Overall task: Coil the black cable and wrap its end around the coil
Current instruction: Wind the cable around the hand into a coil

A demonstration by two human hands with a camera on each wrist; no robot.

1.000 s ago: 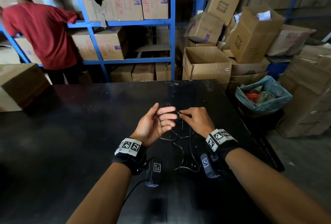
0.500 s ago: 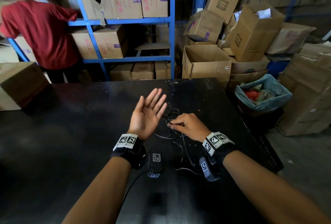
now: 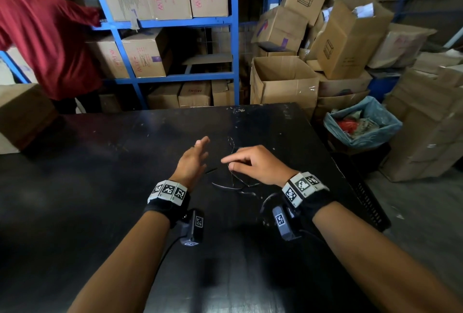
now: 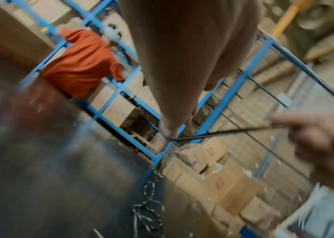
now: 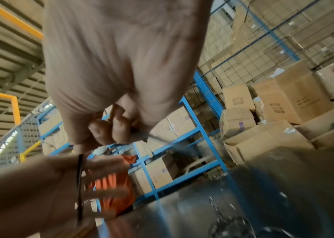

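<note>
A thin black cable lies in loose loops on the black table, between and just near of both hands. My right hand is palm down over the loops and pinches a strand of the cable between thumb and curled fingers. My left hand is beside it on the left, fingers straight and together, holding nothing. In the left wrist view a taut strand of cable runs from near my left fingertips to the right hand. More loops lie on the table below.
A cardboard box sits at the table's far left edge. Behind the table stand blue shelves with boxes, a person in a red shirt, open cartons and a bin with a blue bag at right.
My left hand let go of the cable bundle, spread flat, then turned edge-on and dropped lower. The right hand kept its pinch and moved nearer to me, down toward the table.
</note>
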